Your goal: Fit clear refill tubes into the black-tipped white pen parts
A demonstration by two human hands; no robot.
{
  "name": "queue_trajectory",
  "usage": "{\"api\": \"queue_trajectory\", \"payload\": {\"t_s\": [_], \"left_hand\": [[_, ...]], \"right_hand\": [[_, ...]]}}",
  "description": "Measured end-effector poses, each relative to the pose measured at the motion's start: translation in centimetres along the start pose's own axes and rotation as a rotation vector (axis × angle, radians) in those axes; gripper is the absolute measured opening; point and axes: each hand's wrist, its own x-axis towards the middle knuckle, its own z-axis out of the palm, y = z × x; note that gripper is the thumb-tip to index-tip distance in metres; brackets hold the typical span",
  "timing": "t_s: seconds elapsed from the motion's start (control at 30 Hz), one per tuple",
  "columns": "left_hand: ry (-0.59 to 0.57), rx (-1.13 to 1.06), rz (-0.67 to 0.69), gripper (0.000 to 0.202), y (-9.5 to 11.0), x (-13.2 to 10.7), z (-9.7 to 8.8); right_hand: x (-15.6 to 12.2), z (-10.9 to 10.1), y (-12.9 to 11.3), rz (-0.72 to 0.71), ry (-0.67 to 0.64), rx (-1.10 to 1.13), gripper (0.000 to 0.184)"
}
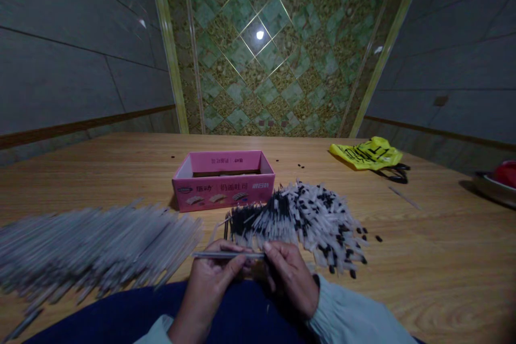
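Above my lap, at the table's near edge, both hands meet on one thin grey translucent tube held level. My left hand grips its middle between thumb and fingers. My right hand pinches the tube's right end; anything small between those fingertips is hidden. To the left lies a wide heap of long clear tubes. Just beyond my right hand spreads a pile of short whitish pieces with black ends, alongside a bunch of thin dark sticks.
A pink open box stands behind the piles. Farther right are a yellow bag, black-framed glasses and one loose thin stick. A bowl with something red sits at the right edge. Small black bits lie scattered.
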Motion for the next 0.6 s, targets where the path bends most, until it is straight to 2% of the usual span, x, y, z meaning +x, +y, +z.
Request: {"api": "queue_trajectory", "payload": {"t_s": [0.2,0.23,0.33,0.37,0.5,0.6], "left_hand": [[0.081,-0.084,-0.046,0.02,0.04,0.31,-0.07],[0.075,-0.083,-0.052,0.02,0.04,0.3,-0.06],[0.04,-0.067,-0.054,0.02,-0.06,0.25,-0.03],[0.035,-0.065,-0.048,0.019,-0.1,0.23,-0.03],[0.067,-0.088,-0.049,0.019,-0.05,0.2,-0.02],[0.056,-0.071,-0.053,0.019,0.11,0.16,0.01]], "right_hand": [[0.02,-0.15,-0.36,-0.204,0.09,-0.133,0.027],[0.03,-0.16,-0.31,-0.194,0.079,-0.145,0.028],[0.02,-0.18,-0.06,-0.115,0.018,-0.172,0.045],[0.01,-0.19,0.01,-0.115,0.013,-0.185,0.045],[-0.02,-0.17,0.09,-0.22,0.078,-0.206,0.026],[-0.01,-0.16,0.07,-0.149,0.019,-0.193,0.039]]}}
